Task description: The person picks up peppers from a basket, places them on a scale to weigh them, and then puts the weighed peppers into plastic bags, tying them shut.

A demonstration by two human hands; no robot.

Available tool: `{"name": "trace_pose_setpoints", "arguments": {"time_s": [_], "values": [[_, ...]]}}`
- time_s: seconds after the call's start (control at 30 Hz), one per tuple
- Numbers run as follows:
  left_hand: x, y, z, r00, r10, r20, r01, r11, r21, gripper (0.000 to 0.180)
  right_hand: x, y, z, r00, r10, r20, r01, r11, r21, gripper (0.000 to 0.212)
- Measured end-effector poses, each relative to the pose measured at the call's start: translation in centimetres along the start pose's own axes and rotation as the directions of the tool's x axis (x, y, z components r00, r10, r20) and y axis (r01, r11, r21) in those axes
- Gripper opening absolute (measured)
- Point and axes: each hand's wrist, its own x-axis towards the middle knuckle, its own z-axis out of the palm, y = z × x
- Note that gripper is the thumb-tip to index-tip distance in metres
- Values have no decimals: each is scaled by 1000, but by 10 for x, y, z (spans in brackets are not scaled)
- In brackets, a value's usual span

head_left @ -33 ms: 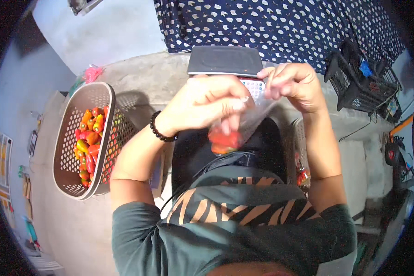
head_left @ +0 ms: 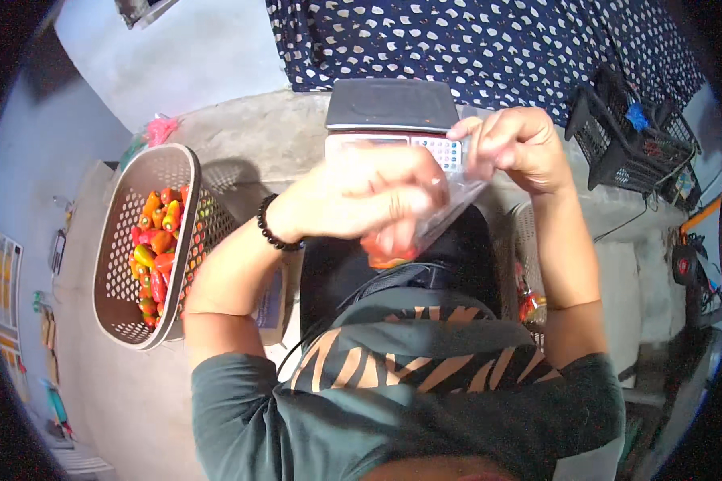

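A clear plastic bag with red peppers at its bottom hangs in front of my lap. My left hand, with a dark beaded bracelet at its wrist, is closed on the bag's middle, its fingers curled and somewhat blurred. My right hand pinches the upper end of the bag, higher and to the right. Beyond my hands stands a weighing scale with a dark flat pan and a white keypad panel, partly hidden by my left hand.
To my left stands a brown perforated basket holding several red, orange and yellow peppers. Another basket is by my right leg, partly hidden by my arm. A black crate sits far right. Behind the scale hangs a dark patterned curtain.
My left hand has shifted slightly left, uncovering more of the scale's panel. The right hand stays nearly in place, and the bag is still between them.
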Motion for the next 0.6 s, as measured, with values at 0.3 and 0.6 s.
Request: {"name": "trace_pose_setpoints", "arguments": {"time_s": [0.3, 0.6], "values": [[-8, 14, -19, 964, -37, 262, -247, 226, 942, 25, 9, -24, 15, 873, 427, 236, 77, 358, -930, 9], [18, -30, -51, 987, 115, 115, -151, 377, 914, 14, 6, -15, -6, 931, 221, 290, 139, 520, -843, 8]]}}
